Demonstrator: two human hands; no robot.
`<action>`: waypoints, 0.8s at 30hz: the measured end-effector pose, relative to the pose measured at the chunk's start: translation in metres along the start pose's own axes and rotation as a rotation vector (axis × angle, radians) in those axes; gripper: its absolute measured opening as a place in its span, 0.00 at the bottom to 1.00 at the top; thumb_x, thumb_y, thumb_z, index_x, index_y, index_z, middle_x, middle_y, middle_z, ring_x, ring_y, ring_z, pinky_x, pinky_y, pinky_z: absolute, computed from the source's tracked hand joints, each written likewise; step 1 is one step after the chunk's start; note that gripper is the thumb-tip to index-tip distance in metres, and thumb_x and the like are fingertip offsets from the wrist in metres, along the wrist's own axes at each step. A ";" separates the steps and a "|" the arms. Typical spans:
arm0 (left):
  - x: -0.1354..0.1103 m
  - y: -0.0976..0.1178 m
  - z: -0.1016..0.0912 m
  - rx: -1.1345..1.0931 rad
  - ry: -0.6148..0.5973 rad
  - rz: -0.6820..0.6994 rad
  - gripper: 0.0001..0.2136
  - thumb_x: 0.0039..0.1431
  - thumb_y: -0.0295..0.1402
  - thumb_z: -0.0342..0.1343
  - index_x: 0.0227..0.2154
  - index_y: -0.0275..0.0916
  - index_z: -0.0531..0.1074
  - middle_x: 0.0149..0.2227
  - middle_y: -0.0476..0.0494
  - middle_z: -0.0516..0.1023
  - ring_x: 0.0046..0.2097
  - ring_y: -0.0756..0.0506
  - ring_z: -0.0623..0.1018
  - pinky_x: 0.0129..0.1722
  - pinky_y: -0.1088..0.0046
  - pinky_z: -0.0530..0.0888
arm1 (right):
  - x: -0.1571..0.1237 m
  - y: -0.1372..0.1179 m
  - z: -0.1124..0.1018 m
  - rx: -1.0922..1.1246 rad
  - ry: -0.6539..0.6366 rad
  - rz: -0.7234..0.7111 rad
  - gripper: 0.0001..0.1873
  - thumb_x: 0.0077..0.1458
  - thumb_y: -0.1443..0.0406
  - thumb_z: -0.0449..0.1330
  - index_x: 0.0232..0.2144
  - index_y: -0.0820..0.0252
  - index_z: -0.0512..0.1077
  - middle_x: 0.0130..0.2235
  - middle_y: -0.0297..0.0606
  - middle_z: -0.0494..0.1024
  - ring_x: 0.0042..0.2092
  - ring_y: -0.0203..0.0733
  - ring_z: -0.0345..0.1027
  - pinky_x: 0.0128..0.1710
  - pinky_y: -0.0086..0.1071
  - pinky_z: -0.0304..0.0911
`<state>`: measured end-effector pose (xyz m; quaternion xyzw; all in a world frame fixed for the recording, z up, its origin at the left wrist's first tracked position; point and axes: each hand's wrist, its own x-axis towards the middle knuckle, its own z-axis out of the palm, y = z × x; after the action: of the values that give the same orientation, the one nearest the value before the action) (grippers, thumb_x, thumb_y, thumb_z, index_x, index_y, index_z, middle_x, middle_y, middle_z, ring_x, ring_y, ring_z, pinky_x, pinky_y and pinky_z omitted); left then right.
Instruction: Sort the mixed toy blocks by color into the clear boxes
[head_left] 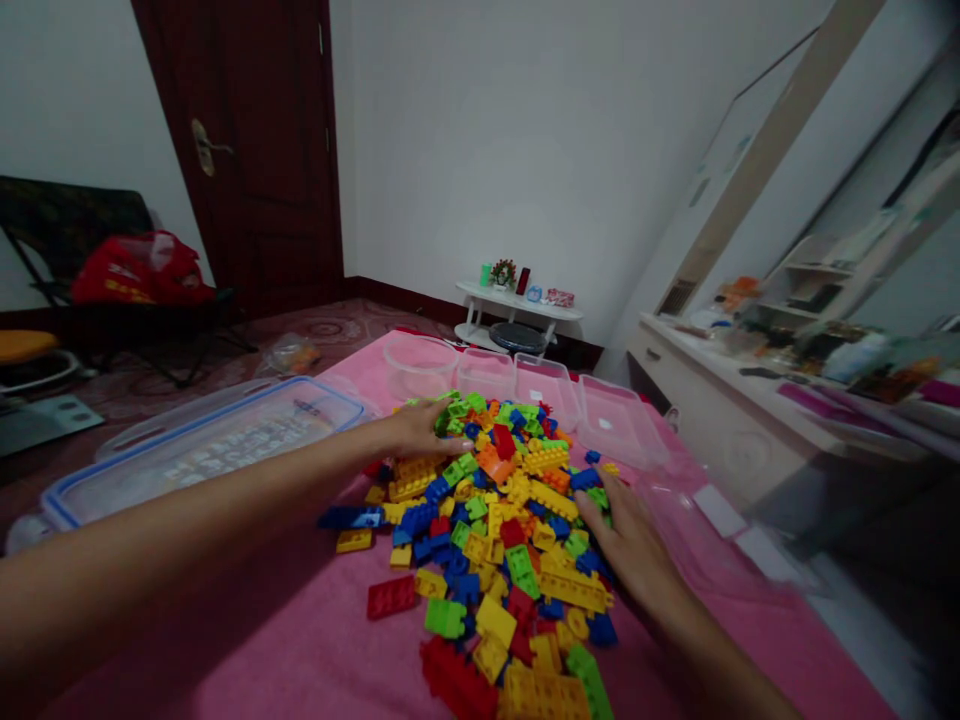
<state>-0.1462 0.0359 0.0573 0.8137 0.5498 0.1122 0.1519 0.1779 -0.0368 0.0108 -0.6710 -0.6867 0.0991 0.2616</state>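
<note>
A wide heap of toy building bricks (pixel 495 520) in red, yellow, blue, green and orange lies on the pink cloth (pixel 300 620). My left hand (pixel 420 428) rests at the far left side of the heap, its thumb and fingers apart around some green bricks. Along the heap's right edge lies my right hand (pixel 626 530), fingers stretched out, beside blue and green bricks. Parts of the left fingers are hard to make out. Near me, a red brick (pixel 391 597) lies slightly apart from the heap.
Several clear plastic containers, including a rectangular one (pixel 622 425), stand along the table's far edge. A clear lid with a blue rim (pixel 56 500) lies at left. Beyond are a white shelf (pixel 517 300), a cluttered counter (pixel 742 380) at right, and a chair with a red bag (pixel 142 268).
</note>
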 end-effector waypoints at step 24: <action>-0.069 0.081 0.054 0.156 0.129 0.310 0.46 0.43 0.62 0.51 0.64 0.48 0.47 0.67 0.39 0.43 0.67 0.30 0.41 0.61 0.42 0.39 | -0.031 -0.070 0.007 -0.130 0.060 -0.687 0.20 0.55 0.64 0.53 0.51 0.56 0.69 0.62 0.45 0.60 0.62 0.51 0.52 0.61 0.54 0.42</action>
<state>-0.0836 -0.0632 0.0358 0.8891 0.4334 0.1432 0.0336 0.1128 -0.0709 0.0320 -0.4187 -0.8692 -0.0585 0.2565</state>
